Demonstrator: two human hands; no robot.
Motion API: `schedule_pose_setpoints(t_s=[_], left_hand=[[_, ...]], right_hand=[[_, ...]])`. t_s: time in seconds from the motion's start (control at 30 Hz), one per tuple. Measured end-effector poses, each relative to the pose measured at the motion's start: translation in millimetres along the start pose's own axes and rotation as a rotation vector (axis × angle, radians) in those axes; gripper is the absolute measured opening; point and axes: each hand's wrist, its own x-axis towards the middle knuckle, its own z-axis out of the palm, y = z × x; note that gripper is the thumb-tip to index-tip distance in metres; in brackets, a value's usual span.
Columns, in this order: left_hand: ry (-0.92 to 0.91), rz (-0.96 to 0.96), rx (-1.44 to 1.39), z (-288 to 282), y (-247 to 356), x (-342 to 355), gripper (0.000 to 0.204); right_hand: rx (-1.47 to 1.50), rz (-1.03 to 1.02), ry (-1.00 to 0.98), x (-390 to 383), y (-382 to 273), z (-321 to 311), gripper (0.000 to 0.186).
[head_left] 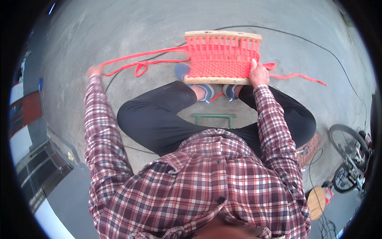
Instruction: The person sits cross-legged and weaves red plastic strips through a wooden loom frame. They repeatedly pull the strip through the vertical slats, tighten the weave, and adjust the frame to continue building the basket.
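A small wooden frame with red webbing (223,68) stands in front of my feet. Its near part is a dense weave, while separate red strands run on to the far wooden bar (223,35). My right hand (258,74) grips the frame's right side by the near wooden bar (215,81), thumb on top of the weave. Far out to the left, my left hand (94,71) is closed on a red strap (139,54) that stretches to the frame's left side. The strap's second length hangs in a loop (141,68). The left fingers are somewhat blurred.
Another red strap end (298,75) trails on the concrete floor at the right. A black cable (318,44) curves behind the frame. Between my legs is a green metal bar (214,115). A bicycle (348,155) and a round wooden stool top (316,203) are at the lower right.
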Motion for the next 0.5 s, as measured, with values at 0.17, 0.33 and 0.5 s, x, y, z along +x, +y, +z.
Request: schedule_pose_setpoints(t_s=[0.17, 0.33, 0.5], left_hand=[[-0.122, 0.391, -0.66, -22, 189, -66, 0.038], [-0.685, 0.658, -1.227, -19, 299, -120, 0.039], [-0.859, 0.507, -1.475, -19, 254, -98, 0.024]], right_hand=[[0.007, -0.005, 0.025, 2, 1, -3, 0.049], [-0.008, -0.034, 0.043, 4, 4, -3, 0.048], [-0.025, -0.043, 0.044, 4, 5, -3, 0.048]])
